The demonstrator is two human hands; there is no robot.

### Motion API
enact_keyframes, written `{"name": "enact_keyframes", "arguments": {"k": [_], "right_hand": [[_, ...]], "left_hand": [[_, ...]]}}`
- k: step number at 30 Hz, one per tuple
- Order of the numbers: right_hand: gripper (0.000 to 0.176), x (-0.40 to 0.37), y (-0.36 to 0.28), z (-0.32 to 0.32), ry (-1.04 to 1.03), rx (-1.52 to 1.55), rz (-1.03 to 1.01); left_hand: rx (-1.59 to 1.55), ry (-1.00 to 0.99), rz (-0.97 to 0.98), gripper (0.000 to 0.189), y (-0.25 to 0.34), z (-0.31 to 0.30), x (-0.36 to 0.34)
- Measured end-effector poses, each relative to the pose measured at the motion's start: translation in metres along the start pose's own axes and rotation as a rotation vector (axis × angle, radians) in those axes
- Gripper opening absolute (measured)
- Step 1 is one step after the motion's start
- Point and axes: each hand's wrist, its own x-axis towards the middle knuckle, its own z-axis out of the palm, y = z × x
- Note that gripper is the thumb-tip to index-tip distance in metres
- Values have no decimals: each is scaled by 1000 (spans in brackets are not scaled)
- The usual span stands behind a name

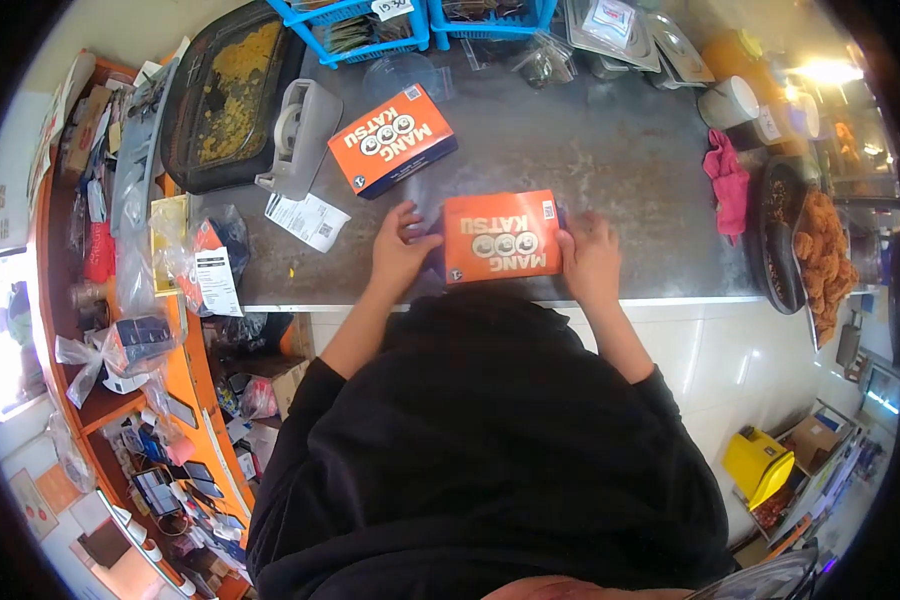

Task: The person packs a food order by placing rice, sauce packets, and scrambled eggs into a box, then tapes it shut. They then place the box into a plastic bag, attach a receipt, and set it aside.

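Observation:
An orange and dark blue cardboard takeaway box (pixel 502 238) lies on the grey counter in front of me, its printed lid facing up. My left hand (pixel 397 242) is at the box's left side, fingers apart and the thumb against the dark side panel. At the opposite end, my right hand (pixel 592 252) has its thumb on the box's right edge, with the other fingers spread away from it. Neither hand wraps around the box. A second takeaway box (pixel 393 140) of the same print sits farther back to the left, and a printed receipt (pixel 307 221) lies near it.
A grey tape dispenser (pixel 300 140) stands beside a black tray (pixel 185 165) of yellow crumbs. Blue baskets (pixel 360 32) line the back. To the right are a pink cloth (pixel 727 185) and fried pieces (pixel 822 255). A bagged box with a receipt (pixel 216 280) sits at left.

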Motion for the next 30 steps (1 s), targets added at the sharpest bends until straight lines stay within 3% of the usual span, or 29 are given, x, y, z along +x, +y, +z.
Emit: {"name": "enact_keyframes", "arguments": {"k": [2,3,5,8,10,13,14,17,21,23,25,26,28,30], "right_hand": [[45,-4,1,3,-193,95,75],[48,-2,0,3,-264,74,108],[54,1,-2,4,-408,28,170],[56,5,-12,1,-387,108,216],[56,5,-16,2,-306,104,234],[54,-4,-27,0,-90,152,185],[53,-6,-30,-1,-5,178,158],[51,-4,-37,-12,-210,180,225],[47,-1,-22,17,-283,-16,171],[41,11,-28,17,-374,-151,198],[33,16,-38,22,105,-135,-107],[29,20,-42,23,344,-124,-259],[25,35,-40,26,222,-40,-411],[23,41,-42,30,128,31,-445]], "left_hand": [[596,107,80,53,23,4,-15],[661,35,78,44,19,7,-17],[576,-79,-53,48,22,22,-24],[424,-128,-108,54,-9,29,-16],[140,-164,-69,55,-35,30,-5],[42,-30,-265,50,26,28,-26],[36,15,-149,53,13,29,-26],[140,57,63,58,-15,27,-24],[645,-166,10,51,23,19,-19],[727,-64,95,48,21,28,-15],[604,271,280,46,10,44,-8],[587,286,451,46,13,48,-3],[549,323,783,46,17,51,11],[581,246,756,41,27,51,11]]}}
